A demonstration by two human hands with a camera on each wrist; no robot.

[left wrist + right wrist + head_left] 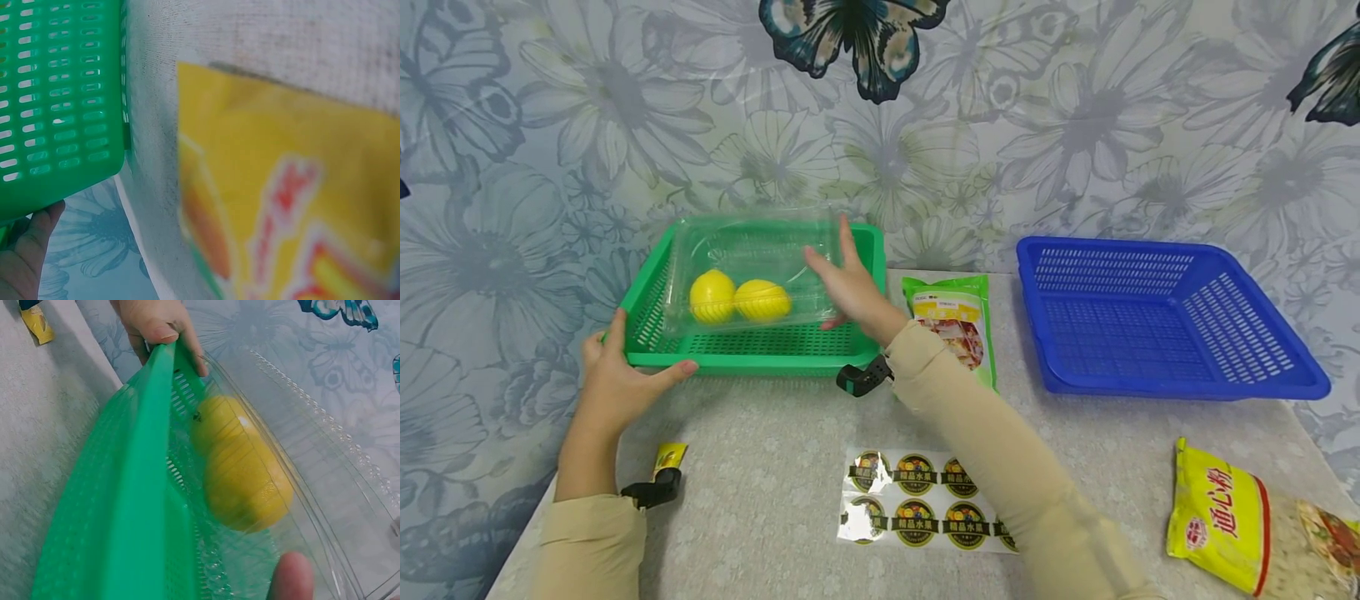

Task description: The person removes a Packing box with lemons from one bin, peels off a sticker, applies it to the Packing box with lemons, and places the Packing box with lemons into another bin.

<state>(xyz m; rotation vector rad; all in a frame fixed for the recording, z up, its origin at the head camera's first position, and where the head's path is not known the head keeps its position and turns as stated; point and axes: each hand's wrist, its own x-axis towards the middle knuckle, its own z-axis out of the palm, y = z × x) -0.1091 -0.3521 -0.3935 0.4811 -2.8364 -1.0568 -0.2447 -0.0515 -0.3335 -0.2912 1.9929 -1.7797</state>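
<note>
Head view, left hand (613, 383): at centre left of the frame, gripping the near left corner of the green basket (775, 364), fingers over the outer side, thumb along the front rim.
Head view, right hand (859, 293): near the middle, fingers spread, holding the right end of the clear container (748, 242).
Head view, clear container: left of centre, tilted over the green basket, with two lemons (763, 300) side by side along its lower edge.
Head view, right side: a green snack bag (951, 321) just beside the green basket, a blue basket (1108, 333) at centre right, a yellow pasta bag (1232, 521) at lower right.
Head view, bottom: a sticker sheet (915, 500) in the middle; a small yellow packet (668, 458) at lower left.
Left wrist view: green basket at upper left, left fingertips against its edge at lower left; the small yellow packet, blurred, fills the right.
Right wrist view: lemons in the centre behind clear plastic; left hand grips the green rim at the top; one right fingertip shows at the bottom.
</note>
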